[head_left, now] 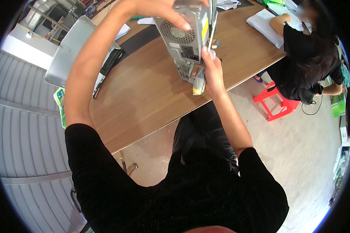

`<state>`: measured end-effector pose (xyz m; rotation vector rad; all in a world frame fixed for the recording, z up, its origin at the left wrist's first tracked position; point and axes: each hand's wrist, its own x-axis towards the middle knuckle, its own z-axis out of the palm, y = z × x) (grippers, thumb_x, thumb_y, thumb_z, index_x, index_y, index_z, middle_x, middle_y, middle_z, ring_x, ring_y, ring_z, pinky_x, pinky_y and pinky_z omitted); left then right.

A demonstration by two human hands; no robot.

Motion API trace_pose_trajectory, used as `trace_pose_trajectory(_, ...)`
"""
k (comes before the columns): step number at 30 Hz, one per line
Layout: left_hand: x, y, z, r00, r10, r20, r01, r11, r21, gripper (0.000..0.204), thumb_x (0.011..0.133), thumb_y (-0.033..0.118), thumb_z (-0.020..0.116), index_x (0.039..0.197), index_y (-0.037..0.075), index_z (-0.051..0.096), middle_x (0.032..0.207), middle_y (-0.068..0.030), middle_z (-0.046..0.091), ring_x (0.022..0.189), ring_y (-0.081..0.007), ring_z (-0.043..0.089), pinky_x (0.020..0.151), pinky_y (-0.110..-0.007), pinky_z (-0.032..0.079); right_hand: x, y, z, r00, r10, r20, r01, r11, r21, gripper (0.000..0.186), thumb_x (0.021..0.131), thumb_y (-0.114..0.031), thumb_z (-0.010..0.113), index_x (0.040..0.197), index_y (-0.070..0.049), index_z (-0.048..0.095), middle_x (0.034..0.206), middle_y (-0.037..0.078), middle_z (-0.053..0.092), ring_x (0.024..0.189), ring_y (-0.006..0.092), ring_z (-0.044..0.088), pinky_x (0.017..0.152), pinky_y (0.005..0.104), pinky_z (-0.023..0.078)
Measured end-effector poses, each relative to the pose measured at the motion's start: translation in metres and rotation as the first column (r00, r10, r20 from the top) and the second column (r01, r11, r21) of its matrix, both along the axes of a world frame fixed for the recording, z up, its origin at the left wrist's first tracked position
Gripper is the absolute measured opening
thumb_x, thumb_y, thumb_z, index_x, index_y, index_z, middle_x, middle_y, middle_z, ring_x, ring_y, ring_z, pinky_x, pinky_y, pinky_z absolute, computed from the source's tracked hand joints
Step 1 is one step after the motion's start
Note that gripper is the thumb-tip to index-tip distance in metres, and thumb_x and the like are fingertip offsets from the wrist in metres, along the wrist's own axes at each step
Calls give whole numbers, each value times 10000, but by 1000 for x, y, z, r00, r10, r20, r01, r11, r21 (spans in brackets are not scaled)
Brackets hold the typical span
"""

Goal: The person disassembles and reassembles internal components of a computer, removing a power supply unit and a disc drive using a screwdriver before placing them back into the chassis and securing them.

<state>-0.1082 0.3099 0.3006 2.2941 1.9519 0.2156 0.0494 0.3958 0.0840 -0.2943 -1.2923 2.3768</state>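
A grey metal desktop computer case [186, 68] stands on the wooden table [144, 93], its rear with the round fan grille and power socket facing me. Over its top reaches my left hand [163, 11], gripping it with the thumb lying across the upper rear; the other fingers are partly cut off by the frame's upper edge. At the case's right side is my right hand [214, 72], its thumb pointing up along the edge. It is closed round what looks like a screwdriver [199, 82] with a clear and yellow handle, pointing down beside the lower rear corner.
Loose cable connectors [213, 42] lie right of the case. A metal side panel [72, 52] and a black slotted part [109, 64] are at the left. Papers [265, 27] lie at the far right, near a person [309, 54] on a red stool [274, 103].
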Motion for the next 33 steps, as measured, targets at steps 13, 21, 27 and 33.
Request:
trace_pose_trajectory(13, -24, -54, -22, 915, 264, 305, -339, 914, 225, 768, 621, 336, 775, 1298, 36, 571, 1470, -175, 418, 1365, -292, 403, 1139, -392, 267, 0, 6, 32, 1000, 6, -21, -2, 984, 180, 576, 780, -276, 840, 1196, 40, 600, 869, 23, 672, 717, 61, 594, 556, 241, 493)
trace_pose_trajectory(21, -12, -112, -140, 625, 87, 776, -596, 696, 401, 671, 609, 240, 842, 1216, 66, 616, 1439, -167, 445, 1334, -303, 426, 1127, -420, 301, -11, 32, 18, 997, -9, 79, -43, 774, 632, 540, 717, -329, 864, 1111, -1, 694, 861, 110, 738, 738, 146, 672, 774, 302, 527)
trace_pose_trajectory(27, 2, -120, -200, 486, 61, 872, -734, 570, 369, 626, 666, 152, 841, 1221, 64, 566, 1457, -190, 425, 1297, -296, 444, 1100, -424, 339, -21, 59, 23, 988, 21, 155, -143, 522, 841, 522, 707, -415, 846, 1055, -44, 729, 859, 131, 737, 775, 225, 698, 784, 336, 531)
trace_pose_trajectory(33, 7, -126, -259, 226, -181, 957, -830, 479, 286, 605, 685, 115, 833, 1210, 58, 538, 1389, -156, 460, 1264, -273, 461, 1099, -417, 354, -38, 54, 59, 978, 71, 196, -208, 248, 946, 434, 777, -347, 801, 984, 22, 707, 710, 84, 662, 619, 157, 606, 618, 311, 500)
